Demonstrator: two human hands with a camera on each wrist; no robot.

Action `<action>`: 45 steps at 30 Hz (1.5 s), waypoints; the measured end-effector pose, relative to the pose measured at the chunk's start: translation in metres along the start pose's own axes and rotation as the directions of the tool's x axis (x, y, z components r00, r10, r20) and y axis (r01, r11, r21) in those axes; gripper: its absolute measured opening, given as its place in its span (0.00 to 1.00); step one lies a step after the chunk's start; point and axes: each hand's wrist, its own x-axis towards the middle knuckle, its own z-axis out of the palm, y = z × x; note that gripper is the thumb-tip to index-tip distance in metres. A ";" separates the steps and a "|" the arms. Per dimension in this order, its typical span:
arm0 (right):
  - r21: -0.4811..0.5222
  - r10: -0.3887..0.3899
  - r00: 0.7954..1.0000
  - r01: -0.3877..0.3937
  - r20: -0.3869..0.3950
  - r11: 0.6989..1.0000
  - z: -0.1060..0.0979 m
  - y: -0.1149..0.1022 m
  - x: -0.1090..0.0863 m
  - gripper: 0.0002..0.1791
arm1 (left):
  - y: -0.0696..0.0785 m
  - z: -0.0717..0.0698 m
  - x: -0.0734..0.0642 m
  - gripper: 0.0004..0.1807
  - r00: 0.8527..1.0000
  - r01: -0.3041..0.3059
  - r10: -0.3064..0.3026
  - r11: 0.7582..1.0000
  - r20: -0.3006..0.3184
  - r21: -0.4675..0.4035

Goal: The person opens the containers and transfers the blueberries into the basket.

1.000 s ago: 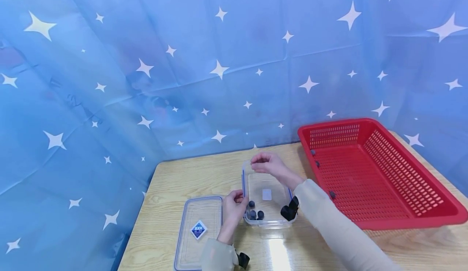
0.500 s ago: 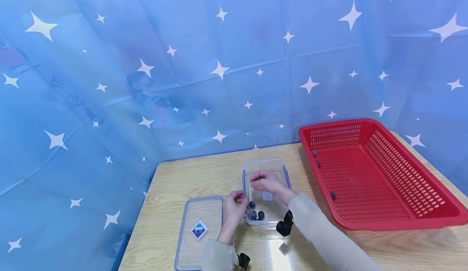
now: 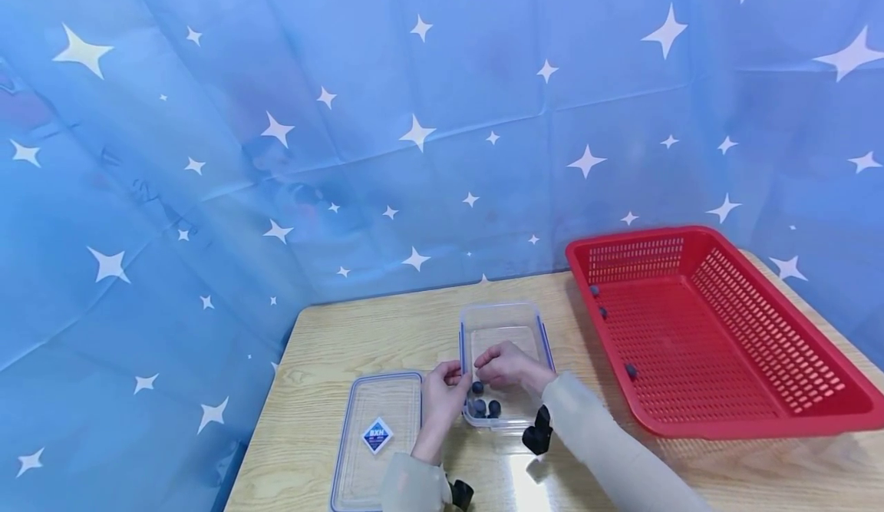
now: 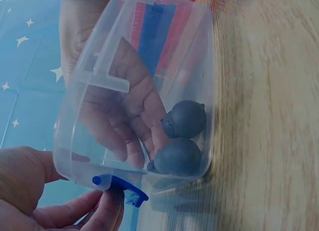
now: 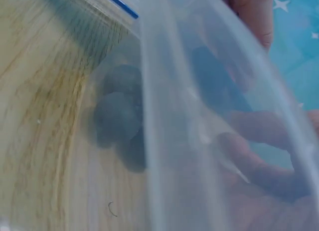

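A clear plastic food container [image 3: 507, 316] with blue-edged sides stands on the table. My left hand [image 3: 442, 397] grips its left wall, thumb at the rim and fingers by a blue latch [image 4: 119, 183] in the left wrist view. Inside, several dark grey balls [image 3: 494, 408], some with small nubs, lie in the near left corner. My right hand [image 3: 507, 366] is down inside the container beside these balls. Through the cloudy wall in the left wrist view, its fingers [image 4: 124, 136] hang loosely curled, and nothing shows between them.
The container's clear lid [image 3: 380, 474], with a blue seal and a blue label, lies flat at left. A large red basket [image 3: 691, 424] stands at right, with a few dark balls [image 3: 631, 371] along its left side. A blue starry curtain [image 3: 442, 113] hangs behind the table.
My right hand has come down from the container's far rim into the container, close to the balls. My left hand keeps its grip on the left wall.
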 end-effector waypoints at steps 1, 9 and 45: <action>0.007 0.005 1.000 -0.005 0.005 1.000 0.000 0.000 -0.001 0.12 | 0.000 0.000 0.000 0.12 1.000 0.002 -0.002 1.000 0.000 -0.001; -0.042 -0.045 0.992 0.050 0.114 0.998 0.001 0.002 -0.001 0.13 | 0.000 0.000 0.000 0.12 1.000 0.012 -0.012 1.000 0.003 -0.006; -0.289 -0.191 0.974 0.219 0.124 0.932 0.002 -0.001 -0.005 0.10 | 0.000 -0.001 0.000 0.12 1.000 0.003 -0.003 1.000 0.004 0.003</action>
